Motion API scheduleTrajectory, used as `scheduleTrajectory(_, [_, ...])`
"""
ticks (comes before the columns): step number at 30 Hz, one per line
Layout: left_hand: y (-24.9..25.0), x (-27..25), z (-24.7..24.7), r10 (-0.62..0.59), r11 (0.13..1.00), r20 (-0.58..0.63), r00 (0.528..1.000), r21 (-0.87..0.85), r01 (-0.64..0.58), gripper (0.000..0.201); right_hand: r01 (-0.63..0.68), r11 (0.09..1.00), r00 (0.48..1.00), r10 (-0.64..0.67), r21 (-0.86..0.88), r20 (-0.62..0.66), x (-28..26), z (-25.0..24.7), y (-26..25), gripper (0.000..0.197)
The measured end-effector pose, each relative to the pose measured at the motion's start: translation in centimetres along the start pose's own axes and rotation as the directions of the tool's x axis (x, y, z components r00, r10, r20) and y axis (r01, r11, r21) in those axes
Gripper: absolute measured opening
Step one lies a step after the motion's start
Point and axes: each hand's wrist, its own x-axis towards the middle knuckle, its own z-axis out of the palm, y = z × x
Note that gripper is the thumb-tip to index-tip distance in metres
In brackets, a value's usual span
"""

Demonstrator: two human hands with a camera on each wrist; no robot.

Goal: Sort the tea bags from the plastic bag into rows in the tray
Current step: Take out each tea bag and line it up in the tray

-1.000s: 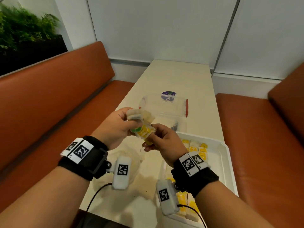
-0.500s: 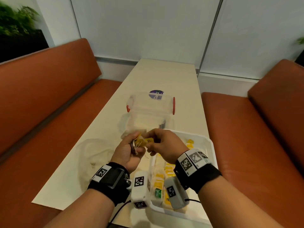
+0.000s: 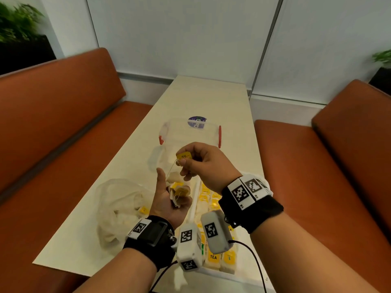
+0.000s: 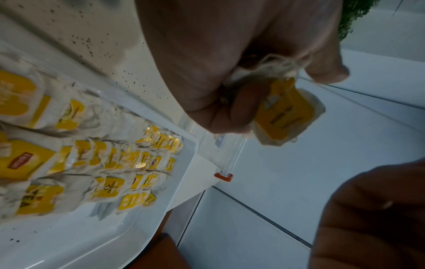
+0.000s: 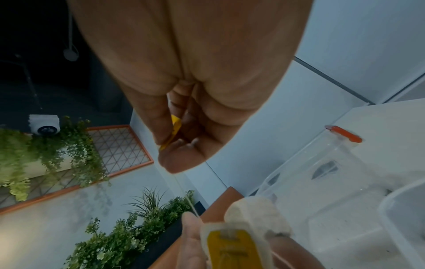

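Above the bench, left hand (image 3: 169,199) cups a papery tea bag bundle (image 3: 179,192); at 1 o'clock, right hand (image 3: 203,163) pinches a square yellow tag (image 3: 184,155), thin string (image 3: 171,169) taut between.

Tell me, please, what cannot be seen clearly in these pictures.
- Tea bags in the left hand: count unclear; fingers cover them in the head and left wrist views.
- Tray: both wrists hide much of it in the head view.
- Plastic bag: contents blurred, head view.
- Yellow tag print: too small, pinched by the right hand.
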Motion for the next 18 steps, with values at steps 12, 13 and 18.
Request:
scheduleTrajectory(12, [-0.9,-0.8,-0.3,-0.073,0.976,0.288,0.955,0.218,0.009,0.048,0.071,0.992,0.993,-0.061,0.102,-0.102,2.9,-0.7,-3.0,0.012])
scheduleTrajectory(13, [-0.9,-0.9,-0.1,-0.069,0.970,0.311,0.948,0.241,-0.009,0.048,0.084,0.990,0.991,-0.072,0.111,-0.113,3.1,-0.8,-3.2,0.013])
scheduleTrajectory(18, [-0.6,-0.7,0.4,-0.089,0.898,0.263,0.961,0.439,-0.037,0.040,0.122,0.982,0.983,-0.099,0.146,-0.156,3.2,-1.8,-4.1,0.014])
